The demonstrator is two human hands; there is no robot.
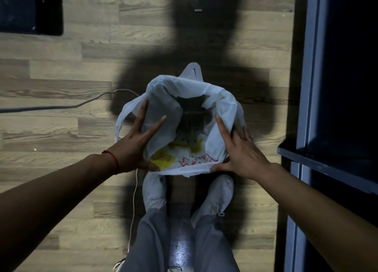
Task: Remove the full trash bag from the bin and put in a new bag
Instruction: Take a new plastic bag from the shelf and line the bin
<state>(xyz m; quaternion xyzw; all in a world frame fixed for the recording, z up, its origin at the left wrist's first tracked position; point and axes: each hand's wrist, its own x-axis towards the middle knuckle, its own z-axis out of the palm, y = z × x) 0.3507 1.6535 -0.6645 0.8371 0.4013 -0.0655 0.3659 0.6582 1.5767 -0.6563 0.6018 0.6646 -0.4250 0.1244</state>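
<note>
My hands are spread flat with the fingers apart, one on each side of the white plastic bag [223, 106]: my left hand [136, 147] presses against its left side, thumb at the near rim, and my right hand [239, 153] presses the right side, thumb on the near edge, so neither is clenched around anything. Beneath everything runs the wood-plank floor [61, 71], crossed by my own dark shadow [204, 36]. A dark blue cabinet [337, 87] stands along the right. The bag sits on the floor just ahead of my feet, its mouth held wide open, with a dark bin [193, 116] showing down inside it, and yellow and red print on the near inner wall. My grey trousers [151, 241] and pale shoes [216, 194] are below it. A grey cable [61, 107] lies on the floor to the left, a thin white cord [134, 202] hangs near my left leg, and a red string [114, 159] circles my left wrist.
</note>
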